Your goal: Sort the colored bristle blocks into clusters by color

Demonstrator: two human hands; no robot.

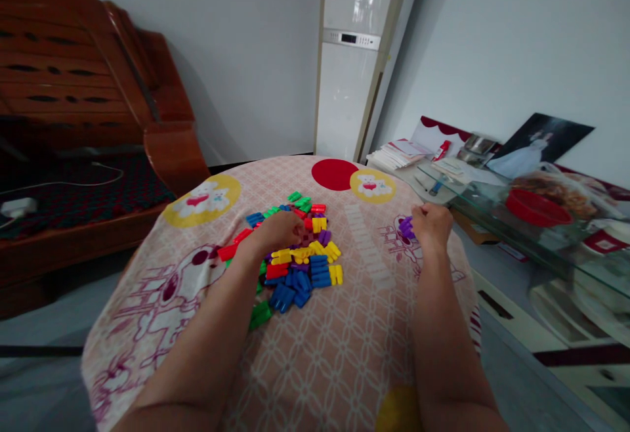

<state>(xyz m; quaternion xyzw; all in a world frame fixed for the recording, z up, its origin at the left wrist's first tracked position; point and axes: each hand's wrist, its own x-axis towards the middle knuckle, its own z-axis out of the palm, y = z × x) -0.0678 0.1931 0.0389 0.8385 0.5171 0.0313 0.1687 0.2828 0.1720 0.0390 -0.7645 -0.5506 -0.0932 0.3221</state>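
Observation:
A heap of colourful plastic building blocks lies on the cloth-covered table, with blue blocks (321,270) at its near right, yellow blocks (319,224) along the right and red blocks (228,252) on the left. My left hand (281,230) reaches into the heap from the left, its fingers bent and pinched together among the blocks; whatever lies between them is hidden. Off to the right, apart from the heap, my right hand (433,224) is closed on a purple building block (406,227), held at or just above the cloth.
A patterned tablecloth (344,353) covers the round table. To the right stands a glass-topped cabinet (497,222) carrying papers (401,154), a red bowl (538,207) and a photo (541,143). A wooden sofa (170,136) is at the left, a tall white appliance (344,90) behind.

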